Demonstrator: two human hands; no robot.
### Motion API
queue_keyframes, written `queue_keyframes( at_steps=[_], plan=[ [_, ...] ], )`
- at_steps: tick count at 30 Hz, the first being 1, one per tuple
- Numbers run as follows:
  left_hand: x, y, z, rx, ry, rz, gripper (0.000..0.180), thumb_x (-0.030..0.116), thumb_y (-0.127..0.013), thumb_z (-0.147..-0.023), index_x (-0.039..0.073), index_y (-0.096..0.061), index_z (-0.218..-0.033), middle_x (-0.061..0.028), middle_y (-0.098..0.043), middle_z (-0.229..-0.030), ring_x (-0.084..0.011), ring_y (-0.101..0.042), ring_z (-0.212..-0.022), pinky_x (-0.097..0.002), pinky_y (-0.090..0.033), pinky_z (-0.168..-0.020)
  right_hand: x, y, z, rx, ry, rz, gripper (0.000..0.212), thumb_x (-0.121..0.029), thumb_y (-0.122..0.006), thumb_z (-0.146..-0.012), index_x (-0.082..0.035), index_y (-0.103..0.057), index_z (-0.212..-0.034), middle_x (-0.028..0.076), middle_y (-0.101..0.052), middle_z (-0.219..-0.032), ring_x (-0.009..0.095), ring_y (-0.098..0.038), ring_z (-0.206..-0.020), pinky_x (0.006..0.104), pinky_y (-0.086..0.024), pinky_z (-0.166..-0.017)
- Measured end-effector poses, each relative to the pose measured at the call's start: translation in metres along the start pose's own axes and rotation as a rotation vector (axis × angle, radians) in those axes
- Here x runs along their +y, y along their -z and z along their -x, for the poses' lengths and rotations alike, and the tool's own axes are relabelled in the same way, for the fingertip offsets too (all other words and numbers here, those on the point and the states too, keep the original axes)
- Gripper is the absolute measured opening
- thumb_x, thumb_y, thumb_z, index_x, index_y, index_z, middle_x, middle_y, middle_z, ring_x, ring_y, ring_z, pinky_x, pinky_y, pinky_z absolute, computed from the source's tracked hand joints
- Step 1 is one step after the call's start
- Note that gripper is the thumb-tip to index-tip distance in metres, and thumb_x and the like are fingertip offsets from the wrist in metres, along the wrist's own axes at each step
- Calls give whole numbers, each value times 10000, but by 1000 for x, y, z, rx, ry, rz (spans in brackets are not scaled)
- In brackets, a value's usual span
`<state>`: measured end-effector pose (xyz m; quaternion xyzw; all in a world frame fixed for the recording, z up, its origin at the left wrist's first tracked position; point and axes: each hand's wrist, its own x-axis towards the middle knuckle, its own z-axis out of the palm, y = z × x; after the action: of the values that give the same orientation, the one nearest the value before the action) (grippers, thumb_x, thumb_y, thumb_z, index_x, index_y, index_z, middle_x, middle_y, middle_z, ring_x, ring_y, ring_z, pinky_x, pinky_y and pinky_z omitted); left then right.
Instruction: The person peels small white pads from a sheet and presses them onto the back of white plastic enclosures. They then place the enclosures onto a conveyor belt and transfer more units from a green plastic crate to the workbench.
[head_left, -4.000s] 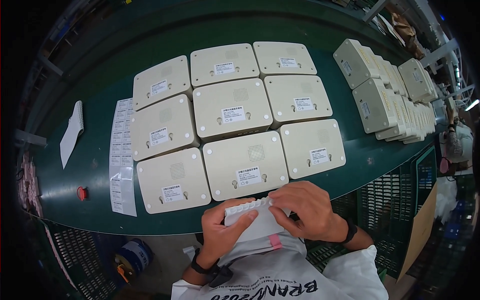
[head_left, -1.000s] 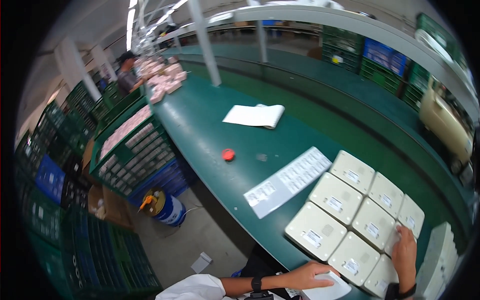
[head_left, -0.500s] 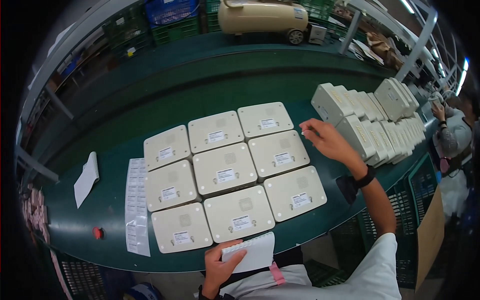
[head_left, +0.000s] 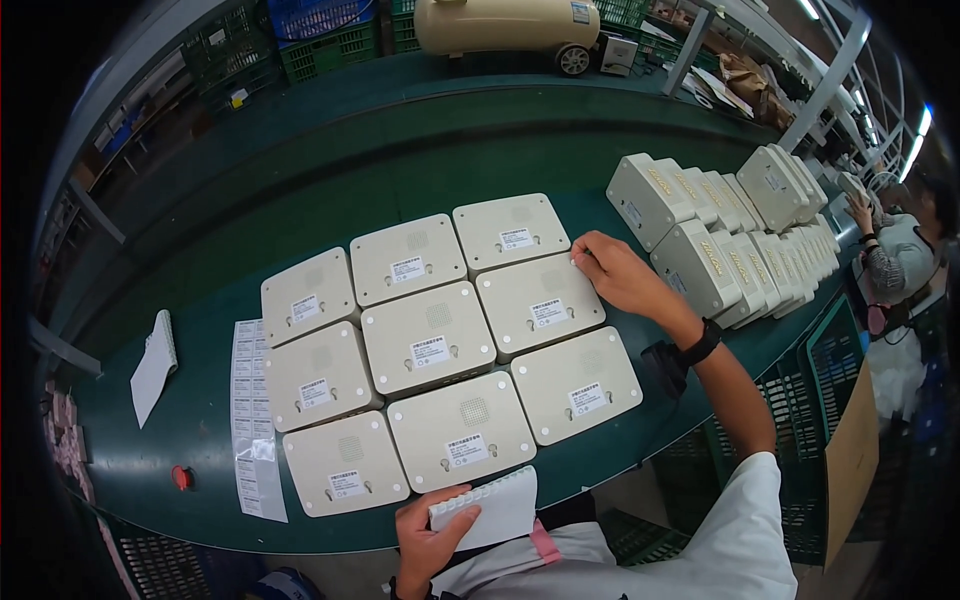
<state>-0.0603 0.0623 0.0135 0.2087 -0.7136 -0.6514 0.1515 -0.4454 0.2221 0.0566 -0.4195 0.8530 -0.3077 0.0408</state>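
Cream box-shaped units [head_left: 428, 335] lie face down in three rows of three, each with a white label and a speaker-hole patch. Several have white round pads at their corners. With closed fingertips, my right hand [head_left: 625, 275] touches the far right corner of the middle row's right unit [head_left: 540, 300]. Whatever is between those fingertips is too small to make out. Near the table's front edge, my left hand [head_left: 432, 535] grips a white sheet [head_left: 500, 508] with small round bumps along its upper edge, thumb on top.
More cream units [head_left: 690, 265] stand on edge in rows at the right. A label sheet [head_left: 255, 420], a folded white sheet [head_left: 155, 368] and a red button [head_left: 182, 478] are on the left. A co-worker [head_left: 895, 250] is at far right; green crates [head_left: 690, 460] stand below the table.
My right hand has come in from beside the units to the corner of the middle row's right unit, its fingers drawn closer together. My left hand still holds the sheet. The view has shifted slightly.
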Motion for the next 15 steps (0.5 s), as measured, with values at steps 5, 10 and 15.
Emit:
queue_keyframes(
  at_steps=[5,10,15],
  plan=[
    [-4,2,-1,-22,-24,-20,278,7,-815,-774,-39,-717,-1030,-143,-746,-944,-159,-707,-837,-277,-552,-762,-8,1,-1,1,-36,79,203,-168,-517,-1015,22,-582,-1047,183,-645,-941,303,-612,-791,370,-480,-714],
    [-3,0,-1,-7,-23,2,255,6,-787,-775,-36,-714,-1015,-109,-741,-912,-128,-682,-811,-258,-529,-747,-16,-1,-1,10,-102,118,212,-184,-565,-991,27,-577,-1006,182,-656,-901,272,-632,-779,358,-497,-672],
    [-1,1,-1,-13,-22,3,255,6,-787,-776,-35,-714,-1017,-107,-742,-910,-131,-683,-808,-259,-529,-743,-9,0,-7,16,-248,-21,217,-203,-621,-958,6,-565,-946,126,-659,-862,194,-641,-803,326,-509,-650]
  ],
)
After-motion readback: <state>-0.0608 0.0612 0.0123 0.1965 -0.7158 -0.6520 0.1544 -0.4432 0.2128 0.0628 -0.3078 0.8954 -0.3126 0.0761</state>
